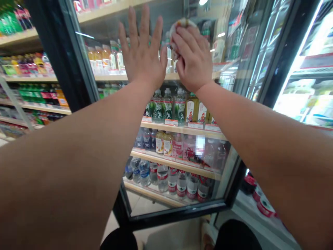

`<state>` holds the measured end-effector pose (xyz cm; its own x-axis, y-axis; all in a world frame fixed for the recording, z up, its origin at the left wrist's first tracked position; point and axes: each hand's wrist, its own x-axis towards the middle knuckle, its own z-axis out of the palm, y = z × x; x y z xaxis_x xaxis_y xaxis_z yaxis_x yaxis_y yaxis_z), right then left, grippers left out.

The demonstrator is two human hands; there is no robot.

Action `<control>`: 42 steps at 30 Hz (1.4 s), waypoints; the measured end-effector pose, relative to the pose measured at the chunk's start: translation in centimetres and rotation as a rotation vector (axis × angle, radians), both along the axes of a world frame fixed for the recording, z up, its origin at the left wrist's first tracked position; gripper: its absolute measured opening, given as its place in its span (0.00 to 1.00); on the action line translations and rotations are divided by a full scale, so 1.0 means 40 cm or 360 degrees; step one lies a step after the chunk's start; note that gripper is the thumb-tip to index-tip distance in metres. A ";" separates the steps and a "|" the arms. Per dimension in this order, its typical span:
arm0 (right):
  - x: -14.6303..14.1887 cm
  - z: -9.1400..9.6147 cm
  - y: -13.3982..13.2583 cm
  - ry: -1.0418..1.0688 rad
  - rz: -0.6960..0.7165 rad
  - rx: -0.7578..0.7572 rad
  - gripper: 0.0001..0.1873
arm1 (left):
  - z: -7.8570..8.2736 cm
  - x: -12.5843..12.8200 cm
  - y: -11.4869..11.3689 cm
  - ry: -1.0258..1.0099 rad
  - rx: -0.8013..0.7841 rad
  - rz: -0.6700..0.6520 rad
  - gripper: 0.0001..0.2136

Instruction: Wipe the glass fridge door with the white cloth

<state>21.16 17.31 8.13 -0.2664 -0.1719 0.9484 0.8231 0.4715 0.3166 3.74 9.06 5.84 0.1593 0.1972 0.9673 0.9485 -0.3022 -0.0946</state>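
My left hand (142,52) is flat against the glass door (109,114) of a drinks fridge, fingers spread and holding nothing. Right beside it, my right hand (194,59) is closed on a crumpled whitish cloth (180,25) and presses it to the same glass, high up. Both arms reach up and forward. Behind the glass are shelves of bottled drinks (169,106).
The door stands swung open, its black frame (171,215) low in front of me. The lit fridge interior (307,90) is at the right, with red-capped items (262,205) on a low shelf. Store shelves with packaged goods (28,66) run along the left.
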 end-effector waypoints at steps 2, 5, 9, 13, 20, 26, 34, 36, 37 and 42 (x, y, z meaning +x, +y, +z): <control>0.005 -0.006 0.003 0.0222 0.0049 0.0007 0.31 | -0.001 0.002 -0.003 -0.0012 0.0043 -0.0059 0.33; 0.007 -0.024 -0.023 0.0496 0.0058 -0.0030 0.32 | -0.001 0.000 0.002 -0.0065 0.0075 -0.0140 0.33; 0.001 -0.066 -0.079 -0.0108 -0.0089 -0.0139 0.32 | 0.002 -0.007 0.010 -0.0106 -0.0041 -0.0238 0.34; -0.002 -0.088 -0.079 0.0169 -0.0068 -0.0153 0.31 | 0.005 -0.012 0.017 -0.0176 -0.0102 -0.0480 0.36; 0.002 -0.114 -0.079 -0.0163 -0.0115 -0.0232 0.30 | 0.004 -0.014 0.021 -0.0199 -0.0182 -0.0581 0.39; 0.004 -0.128 -0.075 0.0195 -0.0124 -0.0189 0.31 | 0.004 -0.013 0.018 -0.0175 -0.0117 -0.0537 0.37; 0.006 -0.161 -0.094 0.0018 -0.0154 -0.0180 0.32 | 0.003 -0.010 0.014 -0.0189 -0.0133 -0.0476 0.37; 0.006 -0.163 -0.088 0.0223 -0.0110 -0.0157 0.32 | 0.003 -0.011 0.015 -0.0188 -0.0145 -0.0514 0.38; 0.007 -0.164 -0.086 0.0242 -0.0090 -0.0148 0.32 | 0.004 -0.011 0.016 -0.0184 -0.0148 -0.0525 0.38; 0.011 -0.178 -0.087 -0.0162 -0.0086 -0.0134 0.32 | 0.005 -0.012 0.019 -0.0181 -0.0165 -0.0572 0.39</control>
<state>21.58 13.84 0.99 -0.3684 -0.0755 0.9266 0.8138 0.4557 0.3607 3.28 9.83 6.03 0.1287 0.2459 0.9607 0.7831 -0.6196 0.0537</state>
